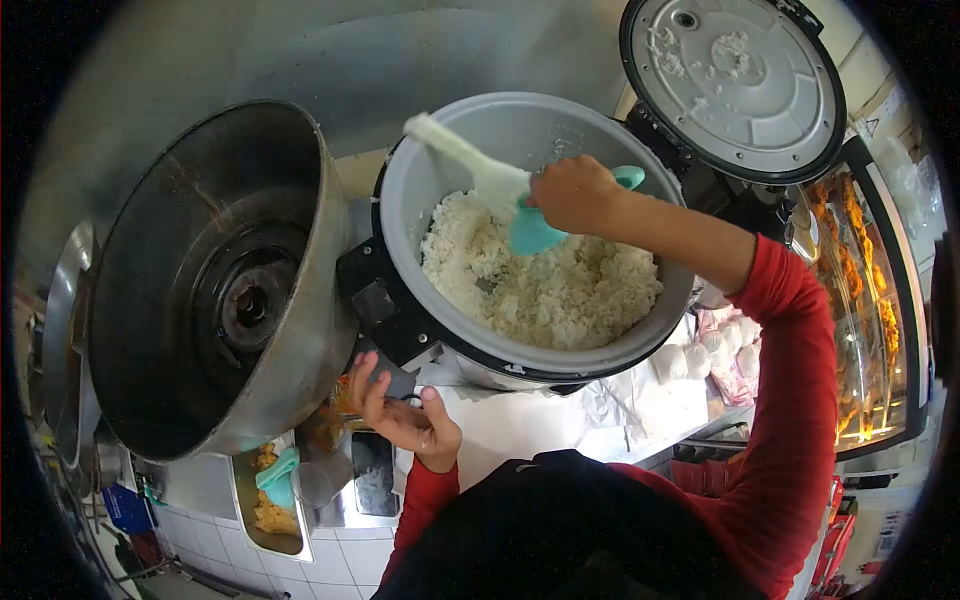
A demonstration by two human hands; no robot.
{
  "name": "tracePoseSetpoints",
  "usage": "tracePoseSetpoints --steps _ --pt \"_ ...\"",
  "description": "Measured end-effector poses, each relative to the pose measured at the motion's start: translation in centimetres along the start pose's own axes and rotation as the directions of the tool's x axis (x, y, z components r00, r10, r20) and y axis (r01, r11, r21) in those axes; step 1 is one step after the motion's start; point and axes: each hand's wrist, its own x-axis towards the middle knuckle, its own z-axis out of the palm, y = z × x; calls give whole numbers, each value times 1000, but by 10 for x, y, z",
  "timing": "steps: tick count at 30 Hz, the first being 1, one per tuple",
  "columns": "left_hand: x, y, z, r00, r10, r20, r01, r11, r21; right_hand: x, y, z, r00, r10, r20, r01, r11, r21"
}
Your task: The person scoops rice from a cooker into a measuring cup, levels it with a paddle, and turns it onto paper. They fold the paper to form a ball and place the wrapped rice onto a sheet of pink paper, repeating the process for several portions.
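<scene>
My right hand (580,195) is over a large rice cooker pot (405,200), its fingers closed around a turquoise rice paddle (537,233). A white rice paddle (465,155) extends from those fingers toward the pot's left rim; I cannot tell whether it is gripped too. Cooked white rice (540,295) fills the bottom of the pot, in a loose mound. Below the cooker's left side, my left hand (410,418) is raised with its fingers apart, holding nothing.
The cooker's lid (735,80) stands tilted back at upper right, rice stuck to it. A big, dark metal drum (215,270) is at left. Below it sits a metal food pan (270,525) with a turquoise utensil. White wrapped bundles (715,350) and a lit display case (865,300) are at right.
</scene>
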Motion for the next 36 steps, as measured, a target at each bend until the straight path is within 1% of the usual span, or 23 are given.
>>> tracePoseSetpoints --steps 1,3,4,7,9,11,12,13,16,17,18,20,21,23,25,26,27,29,31,33,34,36 --pt "4 -1 2 1000 21 4 -21 999 29 2 1 6 999 -20 34 20 1000 -7" --pt "10 -3 5 998 39 57 -40 999 30 3 4 18 994 -57 98 59 998 -18" --pt "13 -4 7 995 47 85 -50 998 29 2 2 19 982 0 189 -9 999 47" --pt "18 -5 20 981 -71 183 84 994 -64 7 14 33 954 -17 299 -46 978 202" --pt "20 -5 19 972 -74 221 78 997 -9 17 22 47 908 -186 376 147 981 131" --pt "19 -7 14 964 -79 254 76 997 21 20 24 62 871 -161 463 75 977 197" --pt "18 -9 13 962 -78 261 75 997 20 14 19 54 856 -58 514 -100 956 274" --pt "17 -10 13 961 -80 265 78 997 19 8 15 44 819 35 573 -271 903 332" --pt "17 -11 13 958 -69 277 53 997 64 -4 0 22 762 29 647 -318 887 335" --pt "16 -11 13 960 -70 272 53 996 67 -3 1 35 830 -160 534 -38 939 340" --pt "16 -11 13 960 -70 270 53 996 69 -4 -4 44 833 -359 421 241 920 309" --pt "18 -9 15 964 -72 256 55 996 75 -11 -5 57 835 -455 309 347 872 346" --pt "19 -7 17 966 -80 247 62 995 82 -28 -31 27 881 -350 319 185 874 448" --pt "19 -4 15 966 -83 243 60 993 100 -45 -49 16 922 -168 350 -62 827 559" --pt "20 -4 17 970 -67 235 42 993 109 -50 -51 18 930 -10 367 -218 788 576" --pt "19 -3 16 971 -65 229 38 992 122 -56 -47 18 912 -36 409 -213 810 546" --pt "19 -3 17 974 -63 220 34 990 136 -62 -46 1 891 -61 450 -204 832 516" --pt "21 -5 18 976 -55 212 23 988 150 -59 -39 -11 844 -70 532 -231 848 477" --pt "20 -6 16 973 -57 223 24 989 148 -56 -26 -10 779 -43 625 -316 834 451" --pt "21 -3 16 972 -50 229 17 990 142 -57 -29 6 899 -139 416 -87 873 480" --pt "22 -2 17 971 -47 234 15 991 136 -58 -33 14 933 -192 305 27 881 473" --pt "21 -2 17 972 -42 229 7 989 150 -59 -41 23 954 -261 148 159 858 489"
